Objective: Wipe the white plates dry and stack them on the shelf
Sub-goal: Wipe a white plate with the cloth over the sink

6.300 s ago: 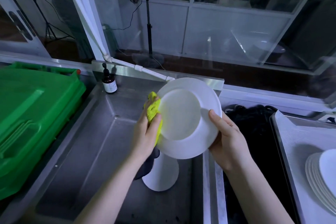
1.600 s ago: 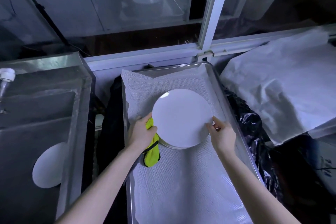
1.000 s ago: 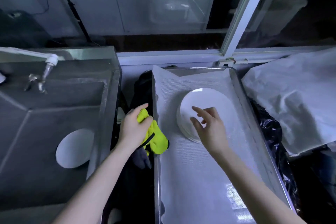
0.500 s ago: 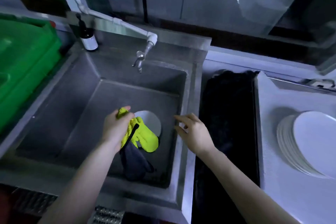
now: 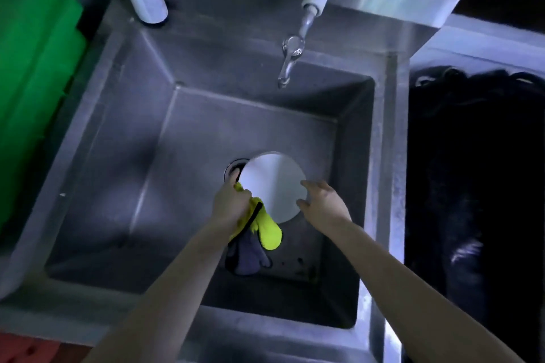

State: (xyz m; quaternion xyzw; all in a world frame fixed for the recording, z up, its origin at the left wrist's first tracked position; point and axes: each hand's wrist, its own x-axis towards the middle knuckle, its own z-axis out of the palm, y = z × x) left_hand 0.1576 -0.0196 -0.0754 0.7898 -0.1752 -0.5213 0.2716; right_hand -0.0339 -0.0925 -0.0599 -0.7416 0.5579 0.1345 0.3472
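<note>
Both hands have dropped from above the basin to its floor in the last half second, and the view has tipped down with them, so the stack of dried plates off to the right is out of frame.

Filling most of the view is the sink (image 5: 386,156), a deep square basin of brushed steel with sloping walls that show smears and a few dark specks near the front. Left of it stands a green crate (image 5: 29,82) of moulded plastic. To the right lies a black sack (image 5: 472,186), crinkled and glossy where light catches it.

On the sink floor lies the plate (image 5: 274,183), round, white and smooth, its left edge overlapping the drain (image 5: 233,168). It is the only plate visible in the basin. Whether it is already lifted at one side I cannot tell.

The left hand (image 5: 233,203) grips the cloth (image 5: 267,230) in a closed fist at the plate's left rim. Keeping the cloth bunched there probably lets wiping start as soon as the plate comes up. The right hand (image 5: 323,200) is wide, with fingers spread along the right rim and holding nothing; a hand on each side suits a slick wet disc. The cloth is soft and limp, bright yellow with a dark grey part hanging below.

Above, the tap (image 5: 290,62) points down from a white pipe elbow, and a dark bottle (image 5: 146,0) with a pale label stands on the back corner.
</note>
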